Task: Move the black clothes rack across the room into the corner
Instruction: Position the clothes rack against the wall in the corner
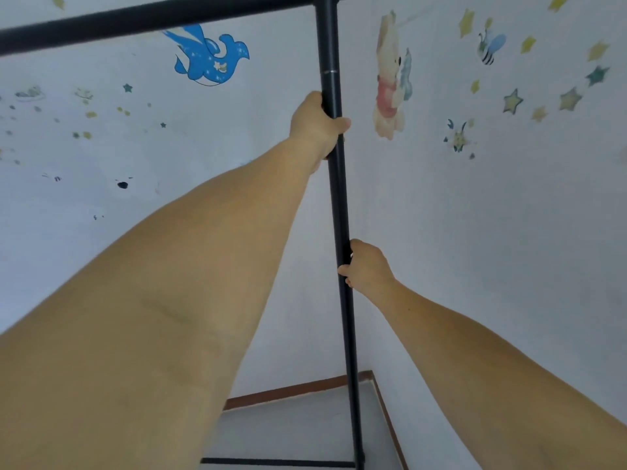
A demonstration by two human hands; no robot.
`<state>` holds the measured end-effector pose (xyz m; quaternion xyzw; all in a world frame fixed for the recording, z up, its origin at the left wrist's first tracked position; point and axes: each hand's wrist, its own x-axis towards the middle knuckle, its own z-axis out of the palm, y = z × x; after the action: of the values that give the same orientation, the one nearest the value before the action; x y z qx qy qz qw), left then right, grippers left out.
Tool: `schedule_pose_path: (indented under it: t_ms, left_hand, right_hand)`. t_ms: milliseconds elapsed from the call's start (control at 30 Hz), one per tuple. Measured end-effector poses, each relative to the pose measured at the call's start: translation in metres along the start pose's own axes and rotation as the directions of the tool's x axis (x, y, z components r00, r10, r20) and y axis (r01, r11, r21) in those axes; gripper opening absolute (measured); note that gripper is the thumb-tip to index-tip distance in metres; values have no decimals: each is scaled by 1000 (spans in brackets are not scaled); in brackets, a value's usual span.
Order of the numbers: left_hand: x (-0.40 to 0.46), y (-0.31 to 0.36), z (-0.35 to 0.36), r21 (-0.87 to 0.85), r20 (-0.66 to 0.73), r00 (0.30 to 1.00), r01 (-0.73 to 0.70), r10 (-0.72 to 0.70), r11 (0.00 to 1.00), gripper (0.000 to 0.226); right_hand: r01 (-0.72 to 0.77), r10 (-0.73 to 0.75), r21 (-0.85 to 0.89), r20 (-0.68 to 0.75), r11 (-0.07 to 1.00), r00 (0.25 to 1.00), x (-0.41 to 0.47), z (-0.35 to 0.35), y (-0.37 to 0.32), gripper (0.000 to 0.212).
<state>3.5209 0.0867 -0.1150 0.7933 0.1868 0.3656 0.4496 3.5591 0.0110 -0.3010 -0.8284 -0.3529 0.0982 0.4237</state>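
the top bar (152, 20) of the black clothes rack (342, 232) is running in from the far left, slanting up to join the upright pole (327, 39) at the top of the view. just below it on the wall (101, 164) a blue dolphin sticker (210, 57) is showing among faded stars. moving right, the left hand (317, 125) is gripping the upright pole high up, fingers curled round its far side and thumb wrapping across the front, the arm reaching long and almost straight. the pole's long axis is standing close to vertical, leaning slightly rightward toward the floor, and it is sitting directly ahead of the person, between the two arms. lower down and just to the right, the right hand (368, 266) is clasping the same pole, fingers hooking round it from the right side. that hand looks the nearer of the two to the body. at the foot, the base bar (278, 463) is lying across the grey floor (305, 425), close to where the brown skirting (288, 390) is meeting in the room's corner, so the rack is probably already near its spot and any further push would be going forward and slightly right. further right a bear sticker (390, 76), a bee sticker (492, 47) and star stickers (512, 101) are dotting the wall. no readable writing or brand is showing anywhere.
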Motion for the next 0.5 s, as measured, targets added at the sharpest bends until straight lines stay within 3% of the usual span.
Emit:
schedule_pose_path:
  t_ms: [233,500]
  left_hand:
    - [31,-21,-7,-14,6,1000,26,-26,1000,38]
    - [76,-44,-8,-43,22,1000,11,-10,999,37]
  right_hand:
    - [17,-16,-22,19,1000,1000,37,14,-3,26]
    - [0,-9,-118,-72,993,997,85,36,-4,25]
